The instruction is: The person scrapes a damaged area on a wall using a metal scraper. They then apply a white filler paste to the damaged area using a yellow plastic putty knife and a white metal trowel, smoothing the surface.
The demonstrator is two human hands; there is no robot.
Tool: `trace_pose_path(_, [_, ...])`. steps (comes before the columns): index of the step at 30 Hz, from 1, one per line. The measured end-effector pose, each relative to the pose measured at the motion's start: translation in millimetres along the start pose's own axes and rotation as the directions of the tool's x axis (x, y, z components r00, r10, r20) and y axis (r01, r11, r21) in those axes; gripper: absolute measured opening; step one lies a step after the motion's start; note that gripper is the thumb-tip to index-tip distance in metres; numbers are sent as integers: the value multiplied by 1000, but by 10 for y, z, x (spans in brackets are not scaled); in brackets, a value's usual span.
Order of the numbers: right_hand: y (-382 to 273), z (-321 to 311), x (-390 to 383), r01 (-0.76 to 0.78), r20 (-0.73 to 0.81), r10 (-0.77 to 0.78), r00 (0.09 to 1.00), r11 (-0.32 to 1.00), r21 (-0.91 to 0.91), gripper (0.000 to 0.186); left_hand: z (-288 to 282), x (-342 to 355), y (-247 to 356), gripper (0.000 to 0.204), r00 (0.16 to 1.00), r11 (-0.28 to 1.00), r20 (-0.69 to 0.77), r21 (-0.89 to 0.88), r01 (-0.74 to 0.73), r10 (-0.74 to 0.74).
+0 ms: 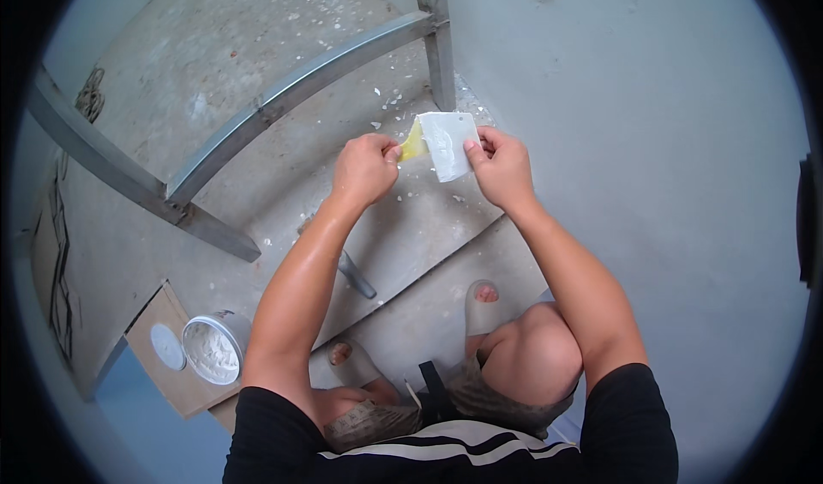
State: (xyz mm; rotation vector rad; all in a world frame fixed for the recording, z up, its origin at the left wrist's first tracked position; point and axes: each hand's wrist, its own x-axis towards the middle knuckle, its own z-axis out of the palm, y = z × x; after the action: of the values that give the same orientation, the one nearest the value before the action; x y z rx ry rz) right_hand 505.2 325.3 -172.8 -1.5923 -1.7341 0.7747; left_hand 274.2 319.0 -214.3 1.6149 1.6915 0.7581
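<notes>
My left hand (364,168) pinches a yellow putty scraper (413,143) between thumb and fingers. Its blade meets the left edge of a thin white plastic spreader (446,145), which carries a smear of white putty. That spreader is gripped at its right edge by my right hand (504,165), thumb on top. Both hands are raised in front of me, near the foot of a metal post. Part of the yellow scraper lies hidden behind the putty-smeared spreader and my left fingers.
A tub (235,319) of white putty and a pale round lid (168,347) are on cardboard (187,395), lower left. A grey-handled tool (355,276) lies by my left forearm. A metal frame (300,83) spans the upper left. A grey wall (660,192) stands right. White flakes litter the floor.
</notes>
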Motion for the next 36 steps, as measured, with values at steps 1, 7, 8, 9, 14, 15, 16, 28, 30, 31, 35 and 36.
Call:
trace_pose_path(1, [60,5,20,-147,50,143,988,987,67,24,-25,-4,17,22,1000,999,27,-35,4,-3])
trace_pose_path(7, [720,-62,169,-489,-50,487,872,861,-141,24,-28,75,-143,24,991,984,16,-117,136,-135])
trace_pose_path(8, [593,-88,163,-482,-28,481,876,875,-42,25,-44,62,-131,24,992,985,13,-114,128,-127])
trace_pose_path(9, [457,-87,142,-471,-6,472,881,880,59,25,-55,50,-114,24,993,987,11,-110,120,-119])
trace_pose_path(14, [53,-36,43,-305,19,320,947,880,364,25,-29,21,-6,24,996,989,14,-119,85,-84])
trace_pose_path(15, [24,0,41,-258,33,269,963,874,411,24,1,42,-38,24,995,985,24,-142,95,-93])
trace_pose_path(16, [17,8,38,-212,43,217,975,864,457,23,15,53,-41,24,994,981,37,-166,104,-100])
trace_pose_path(28, [156,191,130,-405,129,384,914,865,296,24,32,66,-159,25,993,981,97,-173,87,-70])
trace_pose_path(30, [612,171,188,-374,-60,373,926,927,-16,26,1,53,-45,25,973,937,152,-275,213,-176])
trace_pose_path(31, [541,116,184,-373,-127,358,925,920,-122,26,-25,38,-35,26,956,903,176,-324,282,-235])
trace_pose_path(35, [240,104,112,-233,-136,234,963,972,20,25,-25,72,-185,25,988,974,55,-168,152,-145])
trace_pose_path(36, [185,133,87,-179,-94,190,977,977,116,25,-18,92,-186,25,988,975,62,-161,152,-144])
